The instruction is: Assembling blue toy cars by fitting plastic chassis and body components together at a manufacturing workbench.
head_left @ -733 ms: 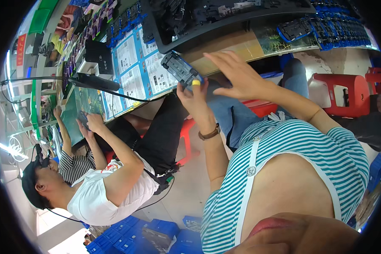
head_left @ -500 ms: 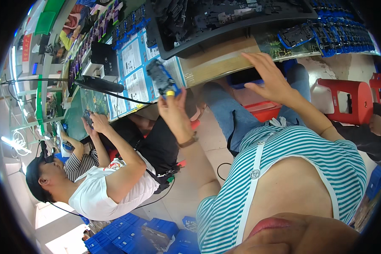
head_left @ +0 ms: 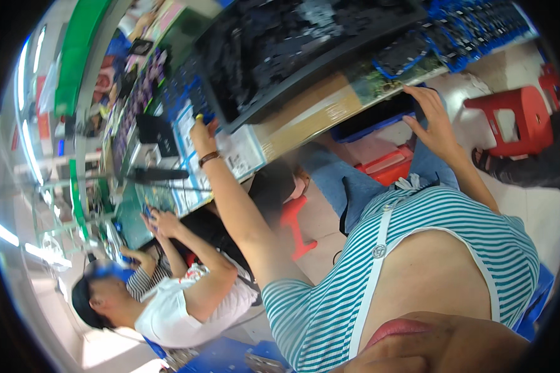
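Observation:
My left hand (head_left: 203,138) is stretched out over the table, a yellow cover on one fingertip. Its fingers reach the row of blue-and-black plastic parts (head_left: 179,90) left of the big tray. Blur hides whether a part is still between the fingers. My right hand (head_left: 434,124) hangs by the table's front edge, fingers apart, nothing in it. Just beside it, below the tabletop, is a blue-rimmed dark bin (head_left: 370,127). The big black tray (head_left: 292,92) holds many loose dark pieces, smeared by motion.
More blue-and-black parts (head_left: 473,31) lie in rows at the far right. Printed sheets (head_left: 246,149) and a brown cardboard strip (head_left: 317,115) cover the near table. Red stools (head_left: 516,121) stand on the right. A co-worker in white (head_left: 193,304) sits to my left, handling something small.
My left hand has moved away and left, from the near edge with a blue-and-black part to the row of parts. My right hand stays open by the edge. The whole view has turned.

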